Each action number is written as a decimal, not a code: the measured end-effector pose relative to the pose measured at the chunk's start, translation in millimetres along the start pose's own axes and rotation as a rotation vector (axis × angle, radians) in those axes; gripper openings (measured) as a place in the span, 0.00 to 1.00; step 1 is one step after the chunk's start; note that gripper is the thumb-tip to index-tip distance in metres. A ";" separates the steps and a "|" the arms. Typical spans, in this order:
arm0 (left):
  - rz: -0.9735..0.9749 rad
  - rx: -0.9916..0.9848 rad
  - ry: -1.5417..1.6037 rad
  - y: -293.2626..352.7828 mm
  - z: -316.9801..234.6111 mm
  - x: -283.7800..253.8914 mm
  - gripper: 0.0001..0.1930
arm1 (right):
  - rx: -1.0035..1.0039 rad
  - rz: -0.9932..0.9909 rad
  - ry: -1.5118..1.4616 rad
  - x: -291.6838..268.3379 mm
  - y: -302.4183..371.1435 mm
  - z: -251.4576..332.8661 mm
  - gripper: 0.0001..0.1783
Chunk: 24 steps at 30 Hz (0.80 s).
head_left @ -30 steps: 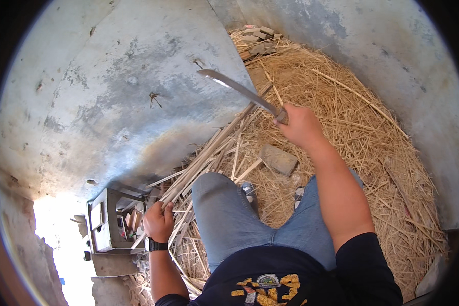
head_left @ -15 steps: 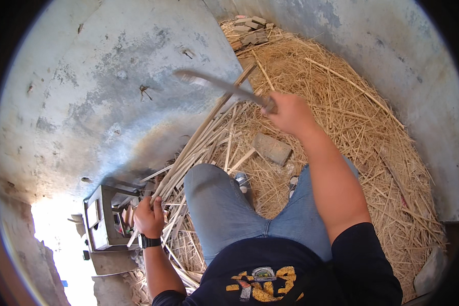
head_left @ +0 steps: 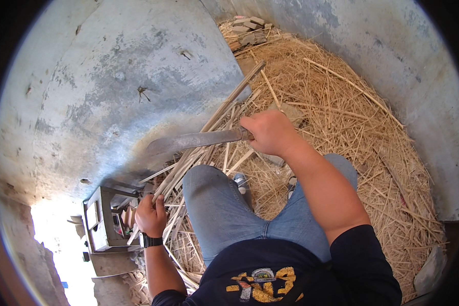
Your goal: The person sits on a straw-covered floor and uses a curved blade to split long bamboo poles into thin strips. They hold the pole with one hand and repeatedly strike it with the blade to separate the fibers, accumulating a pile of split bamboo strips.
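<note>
My right hand is closed round the handle of a machete. Its broad, worn blade points left and crosses over a long bamboo strip. Whether the blade touches that strip I cannot tell. Low on the left, my left hand grips the near end of the strip, thumb up, with a black watch on the wrist. From there the strip slants up and away to the right. More pale split strips lie in a bundle beneath it, beside my left knee.
Straw and shavings cover the floor ahead and to the right. A small wooden stool-like frame stands beside my left hand. Bricks are stacked at the far end. Weathered walls rise on both sides.
The machete has come down and swung left, its blade now lower and nearly level across the strip. My left hand has hardly moved and keeps its grip.
</note>
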<state>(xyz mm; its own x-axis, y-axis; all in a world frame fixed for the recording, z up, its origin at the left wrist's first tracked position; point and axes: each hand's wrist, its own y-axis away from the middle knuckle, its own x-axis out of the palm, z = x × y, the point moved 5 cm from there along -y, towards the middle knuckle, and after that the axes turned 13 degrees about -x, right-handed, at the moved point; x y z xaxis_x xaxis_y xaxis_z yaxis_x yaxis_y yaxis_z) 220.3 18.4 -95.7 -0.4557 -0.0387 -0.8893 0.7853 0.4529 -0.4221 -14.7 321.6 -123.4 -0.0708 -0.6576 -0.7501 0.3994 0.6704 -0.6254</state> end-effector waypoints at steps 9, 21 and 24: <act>-0.094 0.042 -0.043 2.0 -2.4 -9.0 0.15 | 0.564 -0.184 -0.019 -40.7 24.6 -70.1 0.10; -0.163 0.034 -0.057 -5.2 -11.0 3.0 0.17 | 0.180 0.132 -0.039 -9.1 -0.5 -6.4 0.10; -0.192 0.023 -0.041 -4.5 -11.2 -4.2 0.17 | 0.614 -0.089 -0.195 -17.1 18.5 -67.2 0.11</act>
<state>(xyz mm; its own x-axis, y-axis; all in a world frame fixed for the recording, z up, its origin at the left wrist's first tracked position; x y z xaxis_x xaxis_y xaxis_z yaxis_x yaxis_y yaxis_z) 214.0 26.6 -88.0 -0.5810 -0.1590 -0.7982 0.6950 0.4135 -0.5882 -67.5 368.3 -136.6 0.0166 -0.7903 -0.6125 0.8538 0.3300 -0.4027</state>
